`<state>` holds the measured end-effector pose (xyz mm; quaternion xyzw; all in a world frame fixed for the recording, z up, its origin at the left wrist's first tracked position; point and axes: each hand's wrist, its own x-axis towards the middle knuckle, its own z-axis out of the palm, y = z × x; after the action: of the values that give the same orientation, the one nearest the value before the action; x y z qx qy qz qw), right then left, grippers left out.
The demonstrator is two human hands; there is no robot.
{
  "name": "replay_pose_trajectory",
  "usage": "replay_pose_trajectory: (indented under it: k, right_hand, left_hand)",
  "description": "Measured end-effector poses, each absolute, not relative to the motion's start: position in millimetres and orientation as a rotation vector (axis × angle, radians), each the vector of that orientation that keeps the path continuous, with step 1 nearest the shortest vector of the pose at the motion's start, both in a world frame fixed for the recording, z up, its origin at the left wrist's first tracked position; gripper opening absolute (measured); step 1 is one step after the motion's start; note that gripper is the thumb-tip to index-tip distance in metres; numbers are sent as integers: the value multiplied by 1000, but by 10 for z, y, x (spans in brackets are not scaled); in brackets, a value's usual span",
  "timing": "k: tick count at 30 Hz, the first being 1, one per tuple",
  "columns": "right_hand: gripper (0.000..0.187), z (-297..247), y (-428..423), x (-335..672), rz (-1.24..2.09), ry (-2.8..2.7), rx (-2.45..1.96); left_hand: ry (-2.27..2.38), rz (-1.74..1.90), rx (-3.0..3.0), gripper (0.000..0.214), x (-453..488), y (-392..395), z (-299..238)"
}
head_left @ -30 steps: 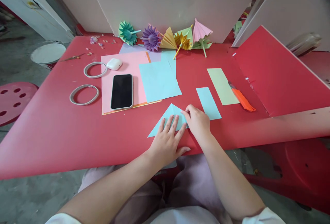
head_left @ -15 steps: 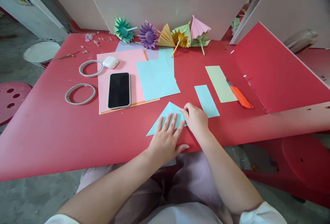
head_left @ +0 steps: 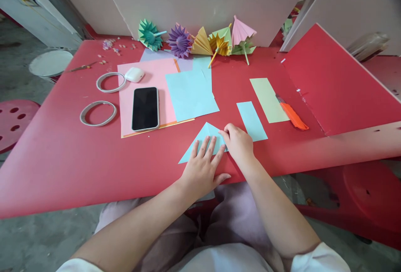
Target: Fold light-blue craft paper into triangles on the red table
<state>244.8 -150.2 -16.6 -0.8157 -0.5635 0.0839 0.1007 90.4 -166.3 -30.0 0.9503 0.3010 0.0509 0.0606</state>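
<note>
A light blue sheet of paper folded into a triangle (head_left: 205, 132) lies near the table's front edge, its peak pointing away from me. My left hand (head_left: 202, 165) rests flat on it with the fingers spread. At the triangle's right slope is my right hand (head_left: 239, 143), fingers curled in and thumb and forefinger pinched against the paper's edge. Whether paper sits between those fingertips is hard to see, since the hand covers that corner. Just beyond the right hand is a light blue paper strip (head_left: 253, 119). Farther right lies a pale green strip (head_left: 267, 98).
An orange utility knife (head_left: 293, 116) touches the green strip. Left of the triangle are a phone (head_left: 145, 109), pink paper (head_left: 127, 117), light blue sheets (head_left: 191, 96), a white earbud case (head_left: 134, 74) and two tape rolls (head_left: 82, 115). Folded paper umbrellas (head_left: 180, 42) line the wall.
Both hands keep almost the same place on the folded paper. The whole view has shifted very slightly; nothing else visibly moved.
</note>
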Motion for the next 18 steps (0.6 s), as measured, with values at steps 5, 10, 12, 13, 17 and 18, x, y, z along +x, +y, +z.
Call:
replay_pose_trajectory:
  k: [5, 10, 12, 13, 17, 18]
  right_hand:
    - [23, -167, -1506, 2442, 240, -1672, -2413]
    - [23, -162, -1507, 2424, 235, -1671, -2443]
    - [23, -167, -1507, 2422, 233, -1672, -2446]
    - [23, -171, -1508, 2422, 230, -1672, -2444]
    - [23, -186, -1510, 2429, 221, -1675, -2429]
    - [23, -189, -1510, 2430, 222, -1676, -2425]
  left_hand:
    - [919, 158, 2888, 74, 908, -1662, -313]
    - [922, 145, 2892, 75, 917, -1666, -314]
    - [916, 142, 2896, 75, 918, -1667, -312]
    - [904, 141, 2899, 75, 917, -1670, -312]
    - [824, 135, 2912, 69, 904, -1687, -317]
    - [810, 135, 2912, 70, 900, -1690, -318]
